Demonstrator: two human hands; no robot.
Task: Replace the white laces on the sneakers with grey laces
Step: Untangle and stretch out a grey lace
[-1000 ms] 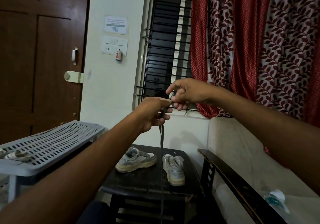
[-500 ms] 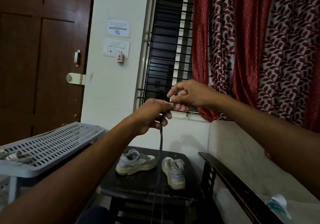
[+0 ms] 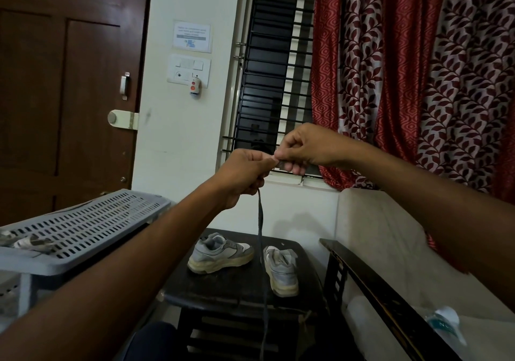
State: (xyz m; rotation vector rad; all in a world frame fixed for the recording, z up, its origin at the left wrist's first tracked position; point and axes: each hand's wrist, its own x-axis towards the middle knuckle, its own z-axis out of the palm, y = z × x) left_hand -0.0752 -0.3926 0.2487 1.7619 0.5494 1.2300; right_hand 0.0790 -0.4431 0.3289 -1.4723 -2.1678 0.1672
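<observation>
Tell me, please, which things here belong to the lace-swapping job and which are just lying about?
Part of the job: grey lace, pinched by left hand and right hand; two sneakers on the dark table.

Lying about: grey plastic rack, sofa, red curtain, wall switchboard.

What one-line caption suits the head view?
Both hands pinch a grey lace above two sneakers on a dark table.

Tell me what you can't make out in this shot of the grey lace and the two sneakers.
Head view only:
- Top end of the dark grey flat lace: hidden inside the left hand and right hand.
- Its lower end: cut off by the bottom edge.
- Eyelets of the two grey-and-white sneakers on the dark wooden table: too small and dim.
- Printed white wall notice: text blurred.
</observation>
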